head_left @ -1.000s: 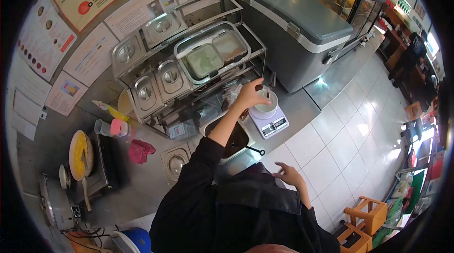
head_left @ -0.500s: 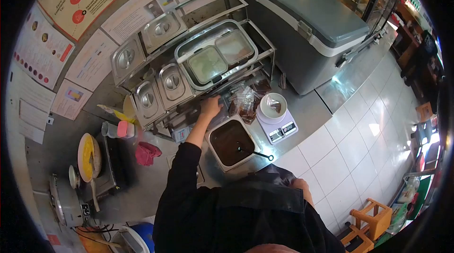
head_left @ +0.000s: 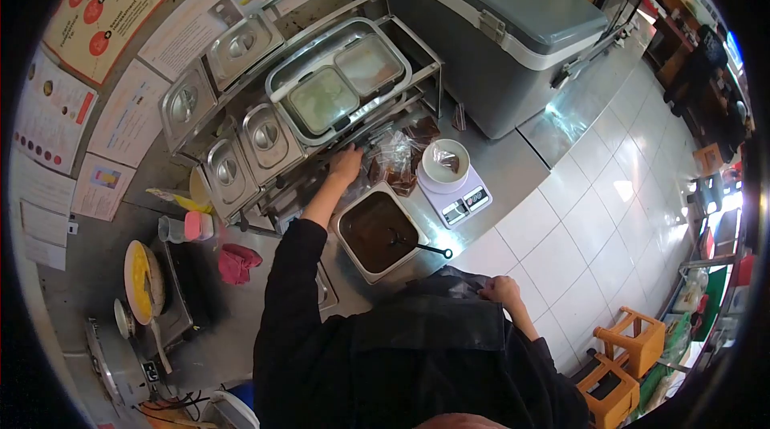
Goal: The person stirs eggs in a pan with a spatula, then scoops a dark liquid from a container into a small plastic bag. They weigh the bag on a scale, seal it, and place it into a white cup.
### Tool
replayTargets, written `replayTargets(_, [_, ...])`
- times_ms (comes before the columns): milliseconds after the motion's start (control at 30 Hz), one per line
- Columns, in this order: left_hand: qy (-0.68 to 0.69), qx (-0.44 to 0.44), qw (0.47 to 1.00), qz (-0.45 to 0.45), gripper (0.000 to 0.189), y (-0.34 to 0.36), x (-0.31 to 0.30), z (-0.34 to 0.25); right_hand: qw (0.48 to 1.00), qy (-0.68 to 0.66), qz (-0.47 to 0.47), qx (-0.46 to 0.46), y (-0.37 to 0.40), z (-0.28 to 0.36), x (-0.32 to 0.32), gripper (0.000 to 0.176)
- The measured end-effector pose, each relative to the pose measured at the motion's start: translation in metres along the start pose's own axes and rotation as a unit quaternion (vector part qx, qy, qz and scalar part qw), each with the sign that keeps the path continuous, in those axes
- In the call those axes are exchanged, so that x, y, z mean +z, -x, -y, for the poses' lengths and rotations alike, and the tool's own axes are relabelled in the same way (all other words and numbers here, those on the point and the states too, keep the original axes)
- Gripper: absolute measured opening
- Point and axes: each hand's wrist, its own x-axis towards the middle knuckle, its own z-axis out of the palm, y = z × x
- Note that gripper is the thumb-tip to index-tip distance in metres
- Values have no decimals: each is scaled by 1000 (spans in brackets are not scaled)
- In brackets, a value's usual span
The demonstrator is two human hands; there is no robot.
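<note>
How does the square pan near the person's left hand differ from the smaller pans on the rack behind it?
The square pan is uncovered, showing dark sauce and a ladle; the rack pans wear knobbed lids, so their contents are hidden. The square pan sits on the counter; the rack pans sit up in a metal rack. The square pan looks larger. Both are shiny steel.

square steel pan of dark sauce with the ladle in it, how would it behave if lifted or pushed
Probably heavy for its size: the square steel pan looks well filled with dark liquid. That liquid would likely slosh if pushed fast. The black-handled ladle rests loose inside, so it may slide when the pan tilts.
</note>
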Motion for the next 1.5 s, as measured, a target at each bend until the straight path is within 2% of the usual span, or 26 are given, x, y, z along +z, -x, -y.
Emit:
replayTargets(133, [-111, 117, 986, 31, 17, -8, -6, 10, 998, -13, -48, 29, 19, 15, -19, 43])
replayTargets(233, [-46, 111, 993, 9, 12, 3, -31, 5, 962, -111, -251, -18, 17, 0, 0, 32])
replayTargets(367, [135, 9, 987, -83, 14, 74, -104, -26, 896, -188, -398, -58, 50, 53, -58, 19])
replayTargets(433, [273, -20, 948, -166, 18, 112, -112, -28, 859, -260, -424, -123, 60, 89, -85, 15])
replayTargets(467, [333, -31, 926, -176, 21, 132, -116, -28, 837, -294, -435, -155, 65, 108, -95, 13])
replayTargets(567, [515, -100, 834, -168, 22, 190, -122, -25, 806, -339, -380, -302, 76, 172, -106, 13])
replayTargets(600, [520, -111, 824, -195, 19, 207, -126, -27, 793, -330, -356, -369, 77, 194, -106, 14])
replayTargets(667, [528, -137, 800, -249, 14, 240, -138, -37, 822, -305, -237, -418, 89, 237, -110, 16])
replayTargets(733, [561, -147, 753, -310, 13, 266, -155, -52, 791, -299, -192, -498, 74, 272, -88, 22])
replayTargets(767, [576, -154, 728, -338, 13, 278, -160, -59, 786, -312, -183, -501, 75, 287, -81, 21])
replayTargets(867, [535, -136, 752, -360, 11, 310, -161, -65, 768, -347, -159, -515, 82, 323, -72, 20])
replayTargets(933, [559, -149, 739, -346, 9, 325, -150, -67, 753, -367, -154, -525, 83, 338, -65, 22])
replayTargets(1033, [590, -190, 717, -320, 9, 346, -150, -71, 760, -356, -121, -531, 82, 348, -55, 22])
replayTargets(1133, [569, -183, 739, -313, 10, 360, -147, -69, 787, -375, 21, -490, 86, 349, -51, 22])
replayTargets(1233, [557, -215, 753, -276, 9, 367, -147, -73, 808, -287, 1, -514, 76, 349, -49, 26])
replayTargets(1333, [589, -227, 741, -229, 10, 373, -134, -69, 818, -314, 71, -476, 58, 342, -29, 24])
replayTargets(1367, [603, -239, 731, -213, 15, 375, -128, -65, 806, -329, 118, -477, 55, 340, -28, 19])
replayTargets(1400, [650, -213, 692, -232, 19, 373, -128, -67, 782, -361, 166, -481, 49, 337, -27, 19])
replayTargets(1433, [629, -217, 717, -208, 21, 373, -112, -55, 784, -304, 150, -520, 46, 335, -37, 18])
replayTargets(1467, [617, -203, 739, -178, 21, 369, -120, -54, 789, -295, 137, -521, 51, 333, -43, 18])
replayTargets(1500, [656, -157, 716, -179, 18, 365, -115, -55, 792, -244, 63, -557, 51, 331, -45, 18])
